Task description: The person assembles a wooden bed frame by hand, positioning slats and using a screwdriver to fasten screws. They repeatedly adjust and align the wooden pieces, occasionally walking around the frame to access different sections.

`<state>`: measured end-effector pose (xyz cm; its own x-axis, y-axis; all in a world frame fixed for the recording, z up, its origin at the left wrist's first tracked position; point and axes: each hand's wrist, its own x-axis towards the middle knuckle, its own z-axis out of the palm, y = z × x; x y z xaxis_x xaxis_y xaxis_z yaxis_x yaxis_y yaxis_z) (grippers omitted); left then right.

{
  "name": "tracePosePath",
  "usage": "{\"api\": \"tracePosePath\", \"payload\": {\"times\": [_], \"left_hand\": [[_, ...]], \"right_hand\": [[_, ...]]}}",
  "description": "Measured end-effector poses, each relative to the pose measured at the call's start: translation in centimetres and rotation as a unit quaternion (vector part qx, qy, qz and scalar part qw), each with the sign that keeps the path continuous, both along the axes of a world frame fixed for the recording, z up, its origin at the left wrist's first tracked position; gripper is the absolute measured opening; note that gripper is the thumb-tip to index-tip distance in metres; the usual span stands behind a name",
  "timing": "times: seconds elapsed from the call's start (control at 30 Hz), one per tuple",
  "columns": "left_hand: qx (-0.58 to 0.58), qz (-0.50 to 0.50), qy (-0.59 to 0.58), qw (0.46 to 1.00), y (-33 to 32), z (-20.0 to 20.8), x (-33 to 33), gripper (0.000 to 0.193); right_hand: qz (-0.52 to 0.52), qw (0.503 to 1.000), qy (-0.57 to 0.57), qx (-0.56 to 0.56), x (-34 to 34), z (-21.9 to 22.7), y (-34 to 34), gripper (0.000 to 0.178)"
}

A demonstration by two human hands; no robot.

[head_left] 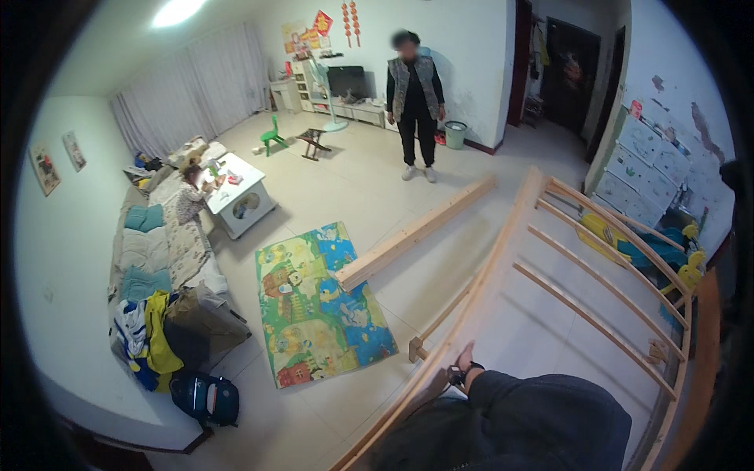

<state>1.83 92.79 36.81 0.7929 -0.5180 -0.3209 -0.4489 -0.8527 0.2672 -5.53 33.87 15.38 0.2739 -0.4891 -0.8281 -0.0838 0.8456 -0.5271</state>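
A large pale wooden frame (503,251) with several crosswise slats slants across the right half of the view. It looks like part of a bed. My right arm, in a dark sleeve, comes in from the lower right. At the frame's near long rail is my right hand (466,358), a dark band on its wrist, holding the wood; its fingers are partly hidden. My left hand cannot be seen. Beyond the frame, a long wooden beam (416,232) lies on the floor, its near end on a colourful play mat (318,314).
A person (415,102) stands beyond the beam. At the left, a child (188,196) is beside a white coffee table (245,210) and a sofa (141,243). A dark backpack (206,399) lies on the floor. Yellow and teal toys (609,234) and white drawers (640,169) are behind the slats.
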Motion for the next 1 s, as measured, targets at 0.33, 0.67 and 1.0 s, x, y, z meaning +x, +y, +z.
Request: {"api": "tracePosePath", "payload": {"times": [0.33, 0.67, 1.0], "left_hand": [[0.009, 0.057, 0.081, 0.995, -5.3, 1.9, 22.2, 0.024], [0.062, 0.026, 0.167, 0.984, -16.1, 6.8, 48.8, 0.038], [0.098, -0.057, 0.276, 0.955, -30.8, 1.1, 70.0, 0.057]], "right_hand": [[-0.028, 0.999, 0.007, 0.035, 21.9, 0.7, -2.8, 0.107], [-0.135, 0.983, 0.006, 0.127, 42.3, -2.1, -9.4, 0.105], [-0.145, 0.987, 0.046, 0.061, 54.1, 0.6, -19.6, 0.095]]}}
